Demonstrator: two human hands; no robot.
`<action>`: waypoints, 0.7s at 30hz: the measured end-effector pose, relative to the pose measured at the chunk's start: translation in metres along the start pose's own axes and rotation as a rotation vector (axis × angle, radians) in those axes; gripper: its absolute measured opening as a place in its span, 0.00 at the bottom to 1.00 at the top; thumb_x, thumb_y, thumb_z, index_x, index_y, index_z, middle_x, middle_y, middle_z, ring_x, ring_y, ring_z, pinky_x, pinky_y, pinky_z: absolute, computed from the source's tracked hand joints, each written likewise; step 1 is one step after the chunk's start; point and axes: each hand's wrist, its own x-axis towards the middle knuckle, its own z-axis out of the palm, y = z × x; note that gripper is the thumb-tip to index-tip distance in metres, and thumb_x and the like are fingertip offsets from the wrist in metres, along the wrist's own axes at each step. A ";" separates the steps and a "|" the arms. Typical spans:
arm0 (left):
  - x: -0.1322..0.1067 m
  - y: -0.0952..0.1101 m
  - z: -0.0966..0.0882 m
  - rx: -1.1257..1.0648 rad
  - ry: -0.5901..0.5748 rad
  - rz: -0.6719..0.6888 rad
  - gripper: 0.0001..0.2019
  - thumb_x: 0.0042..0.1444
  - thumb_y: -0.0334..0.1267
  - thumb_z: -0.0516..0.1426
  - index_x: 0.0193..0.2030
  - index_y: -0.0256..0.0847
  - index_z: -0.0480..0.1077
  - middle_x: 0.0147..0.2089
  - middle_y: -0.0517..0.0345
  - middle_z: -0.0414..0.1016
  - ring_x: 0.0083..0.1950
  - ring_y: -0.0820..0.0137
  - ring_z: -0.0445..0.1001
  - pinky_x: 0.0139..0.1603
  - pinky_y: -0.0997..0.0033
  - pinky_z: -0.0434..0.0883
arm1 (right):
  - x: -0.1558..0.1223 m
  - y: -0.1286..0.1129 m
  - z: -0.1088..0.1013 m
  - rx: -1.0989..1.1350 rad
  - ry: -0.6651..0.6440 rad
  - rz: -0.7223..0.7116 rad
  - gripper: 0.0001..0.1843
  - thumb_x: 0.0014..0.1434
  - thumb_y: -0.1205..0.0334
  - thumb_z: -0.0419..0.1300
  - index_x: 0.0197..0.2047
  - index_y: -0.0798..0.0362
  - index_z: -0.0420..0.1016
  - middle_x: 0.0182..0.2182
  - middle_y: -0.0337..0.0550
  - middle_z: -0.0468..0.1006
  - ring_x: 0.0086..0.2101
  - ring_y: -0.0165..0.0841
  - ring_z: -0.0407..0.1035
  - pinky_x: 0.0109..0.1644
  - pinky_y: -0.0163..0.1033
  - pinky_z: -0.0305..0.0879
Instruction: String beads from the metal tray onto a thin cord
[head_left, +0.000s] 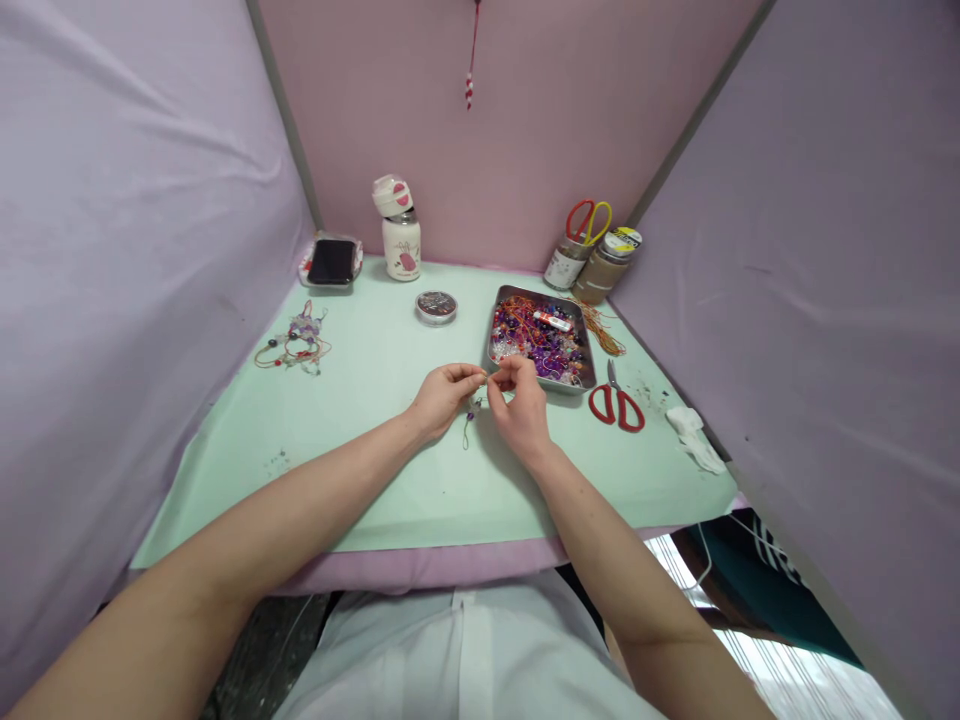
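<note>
My left hand [448, 396] and my right hand [517, 402] meet over the middle of the mat, fingertips pinched close together. Between them runs a thin cord of a beaded string [470, 415], whose purple and clear beads and small end loop hang below my fingers. Both hands appear to grip this cord, though the exact spot is tiny. Just beyond my right hand lies a metal tray [592, 375] filled with purple, red and clear beads and orange-red cord. A white and red tube [553, 321] rests on the beads.
Red-handled scissors [616, 402] lie right of the tray, near a crumpled white tissue [695, 440]. Behind stand a jar with scissors [565, 264], a brown jar [602, 272], a round tin [436, 307] and a bottle [402, 245]. A phone [332, 261] and beaded strings [297, 345] lie left.
</note>
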 end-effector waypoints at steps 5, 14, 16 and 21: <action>0.000 -0.002 0.000 0.029 -0.001 0.032 0.12 0.37 0.37 0.68 0.28 0.35 0.75 0.28 0.57 0.74 0.30 0.75 0.69 0.36 0.71 0.64 | -0.001 0.000 0.001 0.027 0.013 0.010 0.13 0.58 0.65 0.55 0.46 0.50 0.59 0.32 0.40 0.72 0.32 0.33 0.68 0.40 0.42 0.67; 0.001 -0.004 0.001 0.042 0.022 0.096 0.12 0.38 0.38 0.68 0.30 0.36 0.76 0.31 0.56 0.76 0.34 0.73 0.71 0.42 0.68 0.66 | 0.003 -0.004 0.002 0.253 0.087 0.143 0.13 0.57 0.64 0.58 0.43 0.49 0.58 0.29 0.36 0.71 0.31 0.31 0.68 0.38 0.39 0.66; 0.000 -0.004 0.002 0.050 0.017 0.106 0.12 0.38 0.37 0.68 0.31 0.37 0.76 0.32 0.56 0.76 0.35 0.72 0.71 0.43 0.68 0.66 | 0.004 -0.003 0.001 0.288 0.099 0.168 0.13 0.56 0.64 0.58 0.43 0.49 0.58 0.29 0.36 0.71 0.31 0.31 0.68 0.38 0.39 0.65; 0.000 -0.003 0.003 0.077 0.022 0.101 0.12 0.39 0.36 0.67 0.33 0.37 0.76 0.34 0.55 0.77 0.36 0.72 0.72 0.43 0.68 0.66 | 0.004 -0.001 0.001 0.262 0.090 0.165 0.13 0.56 0.64 0.58 0.43 0.49 0.58 0.29 0.36 0.72 0.30 0.30 0.68 0.38 0.39 0.65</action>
